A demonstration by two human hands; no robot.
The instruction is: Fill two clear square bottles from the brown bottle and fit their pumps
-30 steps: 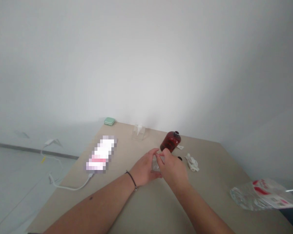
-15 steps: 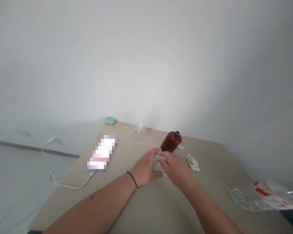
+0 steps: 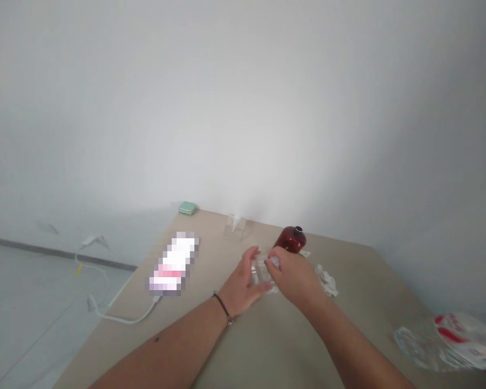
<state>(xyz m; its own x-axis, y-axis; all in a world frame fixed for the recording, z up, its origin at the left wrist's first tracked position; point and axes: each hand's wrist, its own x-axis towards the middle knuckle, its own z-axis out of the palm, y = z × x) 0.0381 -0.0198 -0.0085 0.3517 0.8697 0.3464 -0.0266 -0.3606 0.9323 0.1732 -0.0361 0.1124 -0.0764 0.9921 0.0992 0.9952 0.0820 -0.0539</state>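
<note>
My left hand [image 3: 245,283] is curled round a small clear plastic box [image 3: 261,272] on the table, thumb at the near side and fingers at the far side. Over the box's right part, my right hand [image 3: 295,273] is closed in a pinch on a small pale wad [image 3: 274,261]; what it is made of does not show clearly. Just behind the right hand a dark red-brown bottle [image 3: 292,240] without a cap stands, its lower part hidden. To the right of that hand lies crumpled white tissue [image 3: 327,280].
A lit phone [image 3: 174,263] with a white cable [image 3: 125,321] lies at the left. Toward the wall are a green case [image 3: 187,208] and a clear stand-like holder [image 3: 235,227] with something white in it. A clear plastic bottle [image 3: 457,340] with a red-and-white label lies at the right edge.
The right hand's pinch has lifted slightly off the box, showing the pale wad and more of the clear box. The whole view has shifted a little, so things sit lower and further right.
</note>
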